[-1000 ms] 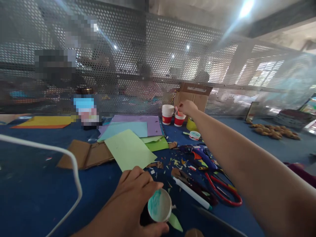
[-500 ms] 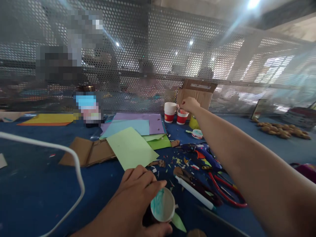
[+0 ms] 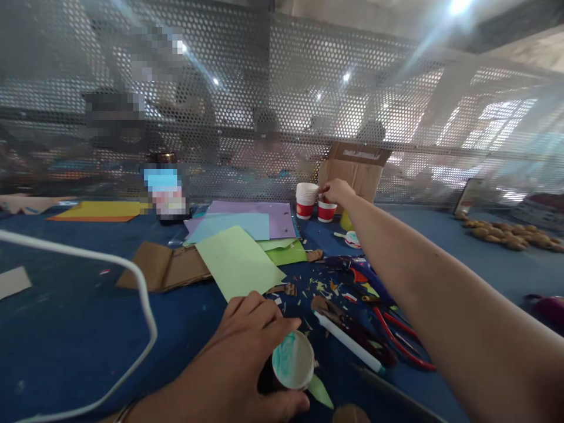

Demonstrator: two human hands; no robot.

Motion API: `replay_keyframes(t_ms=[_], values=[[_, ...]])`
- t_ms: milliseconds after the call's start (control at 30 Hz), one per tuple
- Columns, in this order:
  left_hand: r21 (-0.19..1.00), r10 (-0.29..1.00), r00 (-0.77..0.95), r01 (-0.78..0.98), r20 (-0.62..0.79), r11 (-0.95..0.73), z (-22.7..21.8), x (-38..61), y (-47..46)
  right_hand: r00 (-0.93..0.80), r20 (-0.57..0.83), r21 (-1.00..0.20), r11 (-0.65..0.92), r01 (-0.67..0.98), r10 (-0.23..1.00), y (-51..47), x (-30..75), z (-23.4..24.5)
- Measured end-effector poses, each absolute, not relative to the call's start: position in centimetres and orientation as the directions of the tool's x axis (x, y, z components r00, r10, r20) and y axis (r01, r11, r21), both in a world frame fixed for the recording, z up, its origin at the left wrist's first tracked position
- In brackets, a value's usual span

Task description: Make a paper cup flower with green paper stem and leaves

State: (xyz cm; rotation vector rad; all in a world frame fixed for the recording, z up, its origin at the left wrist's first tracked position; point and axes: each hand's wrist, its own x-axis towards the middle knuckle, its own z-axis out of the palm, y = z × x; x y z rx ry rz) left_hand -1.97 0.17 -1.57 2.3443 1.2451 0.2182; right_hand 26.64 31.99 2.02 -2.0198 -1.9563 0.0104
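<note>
My left hand [image 3: 259, 352] is wrapped round a paper cup [image 3: 293, 359] at the bottom centre. Teal colouring marks the cup's white round face, which points up toward me. Stretched far forward, my right hand [image 3: 338, 192] has its fingers bent down at the rim of a red-and-white paper cup [image 3: 326, 211]. What those fingertips hold, if anything, is hidden. Beside that cup stands a stack of paper cups [image 3: 306, 200]. A small white lid-like piece [image 3: 352, 239] with a pale stick lies near my right forearm.
Coloured paper sheets [image 3: 240, 261] and folded cardboard [image 3: 165, 267] lie left of centre. A blue glue gun [image 3: 368, 276], red-handled tool [image 3: 403, 341], white marker [image 3: 350, 342] and paper scraps are under and beside my right arm. A white cable [image 3: 143, 288] curves at left; a perforated screen [image 3: 238, 117] stands behind.
My right hand's fingers have shifted slightly left and lower at the cup rim. The view has turned a little left. My left hand keeps its hold on the paper cup.
</note>
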Motion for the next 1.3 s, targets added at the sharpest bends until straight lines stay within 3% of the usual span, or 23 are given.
replay_keyframes(t_ms=[200,333,500,633,733,833,1000,1167,1300], values=[[0.459,0.808,0.583,0.743,-0.086,-0.487,-1.7,-2.1,0.5,0.155,0.353,-0.408,0.003,0.913,0.923,30.3,27.7,4.2],[0.442,0.801,0.599,0.721,-0.012,-0.533,-2.5,-2.5,0.3,0.142,0.401,-0.533,0.105,0.839,0.905,27.0,28.3,6.6],[0.436,0.820,0.518,0.697,0.243,-0.569,-2.5,-2.7,-0.5,-0.012,0.345,-0.669,0.255,0.698,0.939,18.7,26.6,8.0],[0.583,0.853,0.351,0.623,0.386,-0.520,-1.9,-2.4,-0.5,-0.247,0.218,-0.735,0.325,0.595,0.944,11.5,23.7,7.3],[0.791,0.881,0.297,0.398,0.369,-0.465,-1.6,-2.0,-0.3,-0.491,0.151,-0.771,0.413,0.485,0.858,7.6,21.3,6.0],[0.917,0.907,0.287,0.161,0.310,-0.364,-1.3,-1.6,-0.3,-0.616,0.118,-0.663,0.523,0.535,0.779,5.0,19.1,4.7],[0.959,0.946,0.244,0.133,0.215,-0.252,-0.9,-1.8,0.3,-0.625,0.162,-0.525,0.603,0.601,0.764,2.4,17.3,3.7],[0.985,0.994,0.044,-0.142,0.100,-0.093,-1.2,-1.7,0.9,-0.550,0.276,-0.564,0.596,0.572,0.788,1.2,17.8,3.0],[0.991,0.996,0.084,-0.134,0.032,-0.020,-0.9,-1.5,0.3,-0.530,0.313,-0.596,0.597,0.536,0.788,-0.2,18.7,2.0]])
